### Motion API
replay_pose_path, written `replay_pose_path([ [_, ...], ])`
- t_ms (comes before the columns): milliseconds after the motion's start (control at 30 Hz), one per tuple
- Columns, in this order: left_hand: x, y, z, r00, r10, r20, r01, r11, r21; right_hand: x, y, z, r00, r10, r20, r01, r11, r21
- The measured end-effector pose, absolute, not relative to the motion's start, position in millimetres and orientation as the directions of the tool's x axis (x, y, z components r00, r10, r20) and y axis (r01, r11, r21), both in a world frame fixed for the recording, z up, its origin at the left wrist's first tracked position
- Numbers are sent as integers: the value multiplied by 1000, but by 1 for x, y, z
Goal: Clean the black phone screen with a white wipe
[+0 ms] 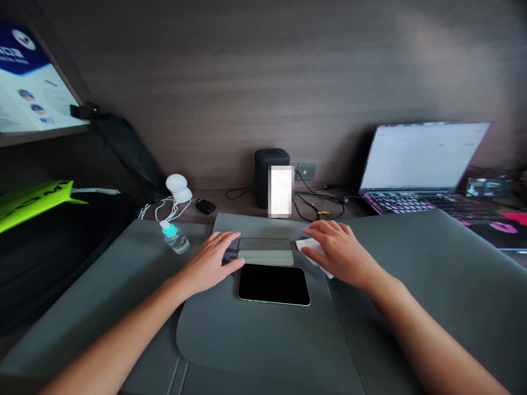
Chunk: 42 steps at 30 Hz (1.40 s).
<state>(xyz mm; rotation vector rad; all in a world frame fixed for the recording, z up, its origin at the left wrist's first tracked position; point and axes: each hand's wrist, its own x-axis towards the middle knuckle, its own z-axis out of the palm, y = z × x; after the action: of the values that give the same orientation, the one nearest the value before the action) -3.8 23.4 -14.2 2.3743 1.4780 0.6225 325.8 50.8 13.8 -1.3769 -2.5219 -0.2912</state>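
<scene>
A smartphone (274, 284) with a black screen and light-coloured edge lies flat on the grey mat (263, 334). Just beyond it rests a clear rectangular sheet (265, 249), which looks like a glass screen protector. My left hand (214, 260) is at the sheet's left side, thumb and fingers apart, the thumb tip close to the phone's upper left corner. A dark item (230, 254) shows partly behind that hand. To the right, my right hand (335, 249) has its fingers stretched out over a white wipe or paper (304, 245), which it partly hides; whether it touches it is unclear.
A small clear bottle with a turquoise collar (176, 239) stands at left. Behind are a white round-headed device (178, 186), a black key fob (205, 206), a black speaker (263, 178) and cables (325, 200). An open laptop (424, 159) stands at right, a black bag (53, 241) at left.
</scene>
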Motion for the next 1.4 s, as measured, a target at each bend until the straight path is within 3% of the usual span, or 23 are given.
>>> replay_pose_path([
  [167, -1, 25, -16, 402, 890, 217, 779, -456, 430, 303, 46, 11, -592, 755, 280, 793, 608, 39],
  [700, 2, 27, -19, 426, 884, 194, 776, -467, 424, 291, 62, -10, -573, 802, 171, 741, 596, -309],
  [1000, 3, 23, -14, 407, 894, 187, 745, -444, 499, 291, 58, -10, -519, 824, 228, 730, 566, -383],
  [1233, 4, 20, -14, 380, 888, 258, 663, -456, 593, 291, 51, 6, -537, 785, 309, 636, 618, -463],
  [1400, 5, 15, -2, 423, 865, 269, 597, -490, 635, 291, 45, 16, -608, 708, 358, 567, 704, -429],
])
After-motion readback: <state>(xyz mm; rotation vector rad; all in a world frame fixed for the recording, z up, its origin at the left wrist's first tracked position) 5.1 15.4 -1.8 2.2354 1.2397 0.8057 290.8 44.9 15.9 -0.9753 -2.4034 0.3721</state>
